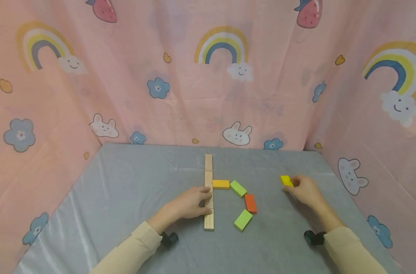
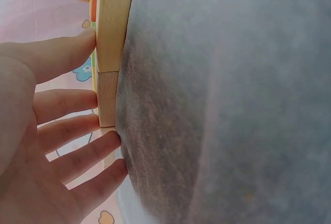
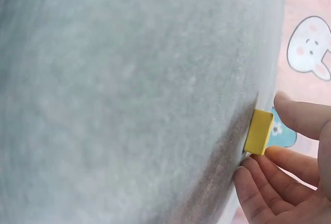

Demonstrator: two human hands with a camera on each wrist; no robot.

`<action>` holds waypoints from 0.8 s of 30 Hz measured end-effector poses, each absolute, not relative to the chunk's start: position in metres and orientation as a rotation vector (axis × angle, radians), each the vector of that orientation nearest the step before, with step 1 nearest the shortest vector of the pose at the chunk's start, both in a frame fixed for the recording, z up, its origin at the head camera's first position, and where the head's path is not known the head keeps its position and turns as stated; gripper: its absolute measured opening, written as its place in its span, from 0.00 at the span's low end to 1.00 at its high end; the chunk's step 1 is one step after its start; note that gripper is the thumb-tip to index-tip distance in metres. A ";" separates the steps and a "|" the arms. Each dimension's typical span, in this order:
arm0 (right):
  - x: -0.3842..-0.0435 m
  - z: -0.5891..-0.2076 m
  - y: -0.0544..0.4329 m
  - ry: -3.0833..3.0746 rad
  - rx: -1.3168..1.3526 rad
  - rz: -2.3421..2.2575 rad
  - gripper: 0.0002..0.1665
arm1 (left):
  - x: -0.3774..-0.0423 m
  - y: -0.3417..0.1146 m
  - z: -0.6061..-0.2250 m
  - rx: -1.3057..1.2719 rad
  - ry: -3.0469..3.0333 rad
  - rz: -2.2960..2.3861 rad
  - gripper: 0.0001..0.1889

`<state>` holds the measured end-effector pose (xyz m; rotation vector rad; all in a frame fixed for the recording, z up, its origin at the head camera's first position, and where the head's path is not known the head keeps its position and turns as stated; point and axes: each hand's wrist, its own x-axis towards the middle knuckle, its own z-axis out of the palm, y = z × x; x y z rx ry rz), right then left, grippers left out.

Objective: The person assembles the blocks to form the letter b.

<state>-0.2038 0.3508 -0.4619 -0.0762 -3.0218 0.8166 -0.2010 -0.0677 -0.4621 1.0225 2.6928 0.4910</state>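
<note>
A straight row of plain wooden blocks (image 1: pixel 209 220) lies on the cloth, pointing away from me. My left hand (image 1: pixel 194 201) reaches over it from the left, fingers spread and nearly straight; in the left wrist view, fingertips (image 2: pixel 89 100) touch the side of the wooden blocks (image 2: pixel 111 27). Right of the row, a yellow-orange block (image 1: pixel 221 184), a light green block (image 1: pixel 238 188), a red-orange block (image 1: pixel 250 203) and another light green block (image 1: pixel 243 220) form a curve. Farther right my right hand (image 1: pixel 305 190) holds a yellow block (image 3: pixel 258 132) low at the cloth, thumb and fingers around it.
The grey cloth-covered table (image 1: pixel 153 167) stretches around the blocks. A pink patterned curtain (image 1: pixel 194 102) stands along the back and both sides. A dark wrist-worn camera (image 1: pixel 169 239) hangs under the left sleeve, and another wrist camera (image 1: pixel 314 238) under the right.
</note>
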 end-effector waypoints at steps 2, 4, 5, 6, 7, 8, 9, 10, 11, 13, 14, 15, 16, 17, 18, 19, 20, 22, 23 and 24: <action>-0.205 -0.463 0.351 -3.032 -0.085 0.804 0.35 | -0.201 -0.068 -0.462 1.021 2.691 0.494 0.32; -0.205 -0.463 0.351 -3.035 -0.088 0.796 0.35 | -0.201 -0.067 -0.462 1.023 2.691 0.494 0.32; -0.206 -0.463 0.351 -3.035 -0.086 0.794 0.35 | -0.201 -0.067 -0.462 1.024 2.691 0.495 0.32; -0.206 -0.463 0.351 -3.034 -0.084 0.794 0.35 | -0.201 -0.067 -0.462 1.026 2.691 0.494 0.32; -0.206 -0.463 0.352 -3.034 -0.081 0.797 0.35 | -0.200 -0.067 -0.462 1.029 2.690 0.494 0.32; -0.206 -0.463 0.351 -3.030 -0.078 0.799 0.34 | -0.200 -0.067 -0.462 1.031 2.691 0.494 0.32; -0.206 -0.463 0.351 -3.027 -0.071 0.802 0.34 | -0.200 -0.067 -0.462 1.034 2.691 0.493 0.32; -0.206 -0.462 0.351 -3.024 -0.064 0.807 0.33 | -0.200 -0.067 -0.462 1.036 2.691 0.495 0.32; -0.206 -0.462 0.351 -3.022 -0.058 0.811 0.32 | -0.200 -0.067 -0.462 1.035 2.692 0.494 0.32; -0.206 -0.462 0.350 -3.019 -0.048 0.817 0.31 | -0.200 -0.067 -0.462 1.038 2.693 0.493 0.32; -0.206 -0.462 0.350 -3.016 -0.039 0.821 0.31 | -0.200 -0.067 -0.462 1.042 2.695 0.492 0.32; -0.206 -0.462 0.349 -3.014 -0.033 0.825 0.30 | -0.200 -0.067 -0.462 1.043 2.697 0.491 0.32; -0.206 -0.463 0.349 -3.013 -0.031 0.832 0.30 | -0.200 -0.067 -0.462 1.044 2.698 0.491 0.32; -0.206 -0.464 0.348 -3.012 -0.027 0.839 0.30 | -0.200 -0.067 -0.462 1.045 2.699 0.489 0.32; -0.206 -0.464 0.348 -3.011 -0.023 0.846 0.30 | -0.200 -0.067 -0.462 1.046 2.700 0.490 0.32; -0.206 -0.465 0.346 -3.010 -0.020 0.854 0.30 | -0.200 -0.067 -0.462 1.046 2.700 0.491 0.32; -0.206 -0.465 0.345 -3.013 -0.021 0.866 0.29 | -0.200 -0.067 -0.462 1.046 2.700 0.490 0.32; -0.206 -0.464 0.343 -3.021 -0.025 0.893 0.29 | -0.201 -0.067 -0.462 1.043 2.697 0.495 0.32; -0.205 -0.464 0.341 -3.025 -0.025 0.906 0.29 | -0.201 -0.067 -0.462 1.042 2.695 0.496 0.32; -0.205 -0.462 0.339 -3.029 -0.021 0.916 0.29 | -0.201 -0.067 -0.462 1.042 2.694 0.497 0.32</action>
